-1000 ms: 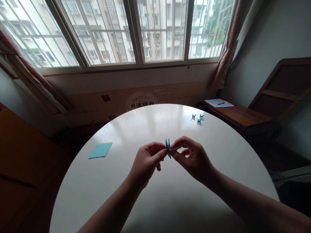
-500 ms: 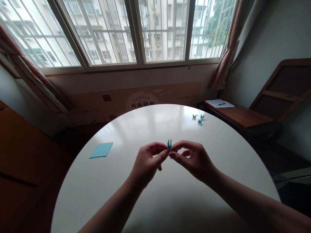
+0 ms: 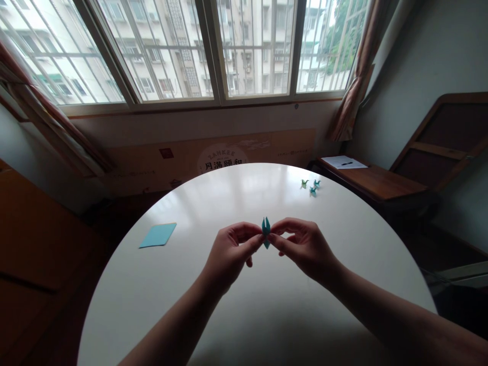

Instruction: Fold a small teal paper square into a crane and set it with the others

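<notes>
A small folded teal origami paper is held upright over the middle of the table, two narrow points sticking up and one tip pointing down. My left hand pinches its left side between thumb and forefinger. From the other side, my right hand grips it the same way, thumb and fingertip pressed on the paper. The fingertips hide part of its middle. On the table to the left lies a flat square of light blue origami paper.
The round white table fills the foreground. Three small paper cranes, among them a green crane, stand at its far right. Beyond them, a wooden desk chair's surface carries a white sheet with a pen. A barred window is behind.
The folded paper has turned slightly, so its two upper points and lower tip show more broadly. My right thumb has shifted a little to the right.
</notes>
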A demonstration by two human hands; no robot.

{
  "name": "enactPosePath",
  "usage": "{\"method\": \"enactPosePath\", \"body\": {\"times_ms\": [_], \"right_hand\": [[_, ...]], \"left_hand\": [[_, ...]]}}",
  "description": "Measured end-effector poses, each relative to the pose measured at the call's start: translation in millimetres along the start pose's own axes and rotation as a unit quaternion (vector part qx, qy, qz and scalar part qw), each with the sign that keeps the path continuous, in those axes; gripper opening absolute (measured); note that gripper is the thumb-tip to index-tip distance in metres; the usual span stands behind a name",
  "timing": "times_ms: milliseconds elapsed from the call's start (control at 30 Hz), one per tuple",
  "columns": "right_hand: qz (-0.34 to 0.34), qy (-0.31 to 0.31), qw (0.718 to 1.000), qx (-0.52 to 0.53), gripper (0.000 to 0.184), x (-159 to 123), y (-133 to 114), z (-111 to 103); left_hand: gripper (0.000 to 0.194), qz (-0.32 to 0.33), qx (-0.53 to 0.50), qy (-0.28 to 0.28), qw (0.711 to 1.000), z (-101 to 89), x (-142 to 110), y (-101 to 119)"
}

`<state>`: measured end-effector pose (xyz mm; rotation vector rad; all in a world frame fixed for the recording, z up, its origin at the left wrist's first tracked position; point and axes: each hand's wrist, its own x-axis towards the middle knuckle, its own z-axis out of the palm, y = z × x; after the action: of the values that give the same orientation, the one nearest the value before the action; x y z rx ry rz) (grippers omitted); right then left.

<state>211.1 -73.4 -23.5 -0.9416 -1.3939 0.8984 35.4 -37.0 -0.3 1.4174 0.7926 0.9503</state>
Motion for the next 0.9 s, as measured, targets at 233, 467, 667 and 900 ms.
{"method": "enactPosePath", "body": {"times_ms": [233, 467, 667, 900], "right_hand": [[0.057, 0.012, 0.997, 0.055, 0.034, 2.3, 3.5, -0.6], [0.104, -0.044, 0.989, 0.095, 0.034, 4.6, 8.4, -3.9], [0.142, -0.045, 0.982, 0.12, 0.025, 5.3, 6.6, -3.1], [0.129, -0.037, 0.983, 0.122, 0.024, 4.9, 7.4, -1.7]], "left_hand": [[0.023, -0.022, -0.012, 0.0, 1.0, -0.9, 1.4, -1.2], [0.021, -0.018, -0.005, -0.009, 1.0, -3.2, 1.4, -1.6], [0.021, -0.018, -0.006, -0.012, 1.0, -3.0, 1.8, -0.4], [0.021, 0.013, 0.056, -0.004, 0.998, -3.4, 1.1, -2.9]]}}
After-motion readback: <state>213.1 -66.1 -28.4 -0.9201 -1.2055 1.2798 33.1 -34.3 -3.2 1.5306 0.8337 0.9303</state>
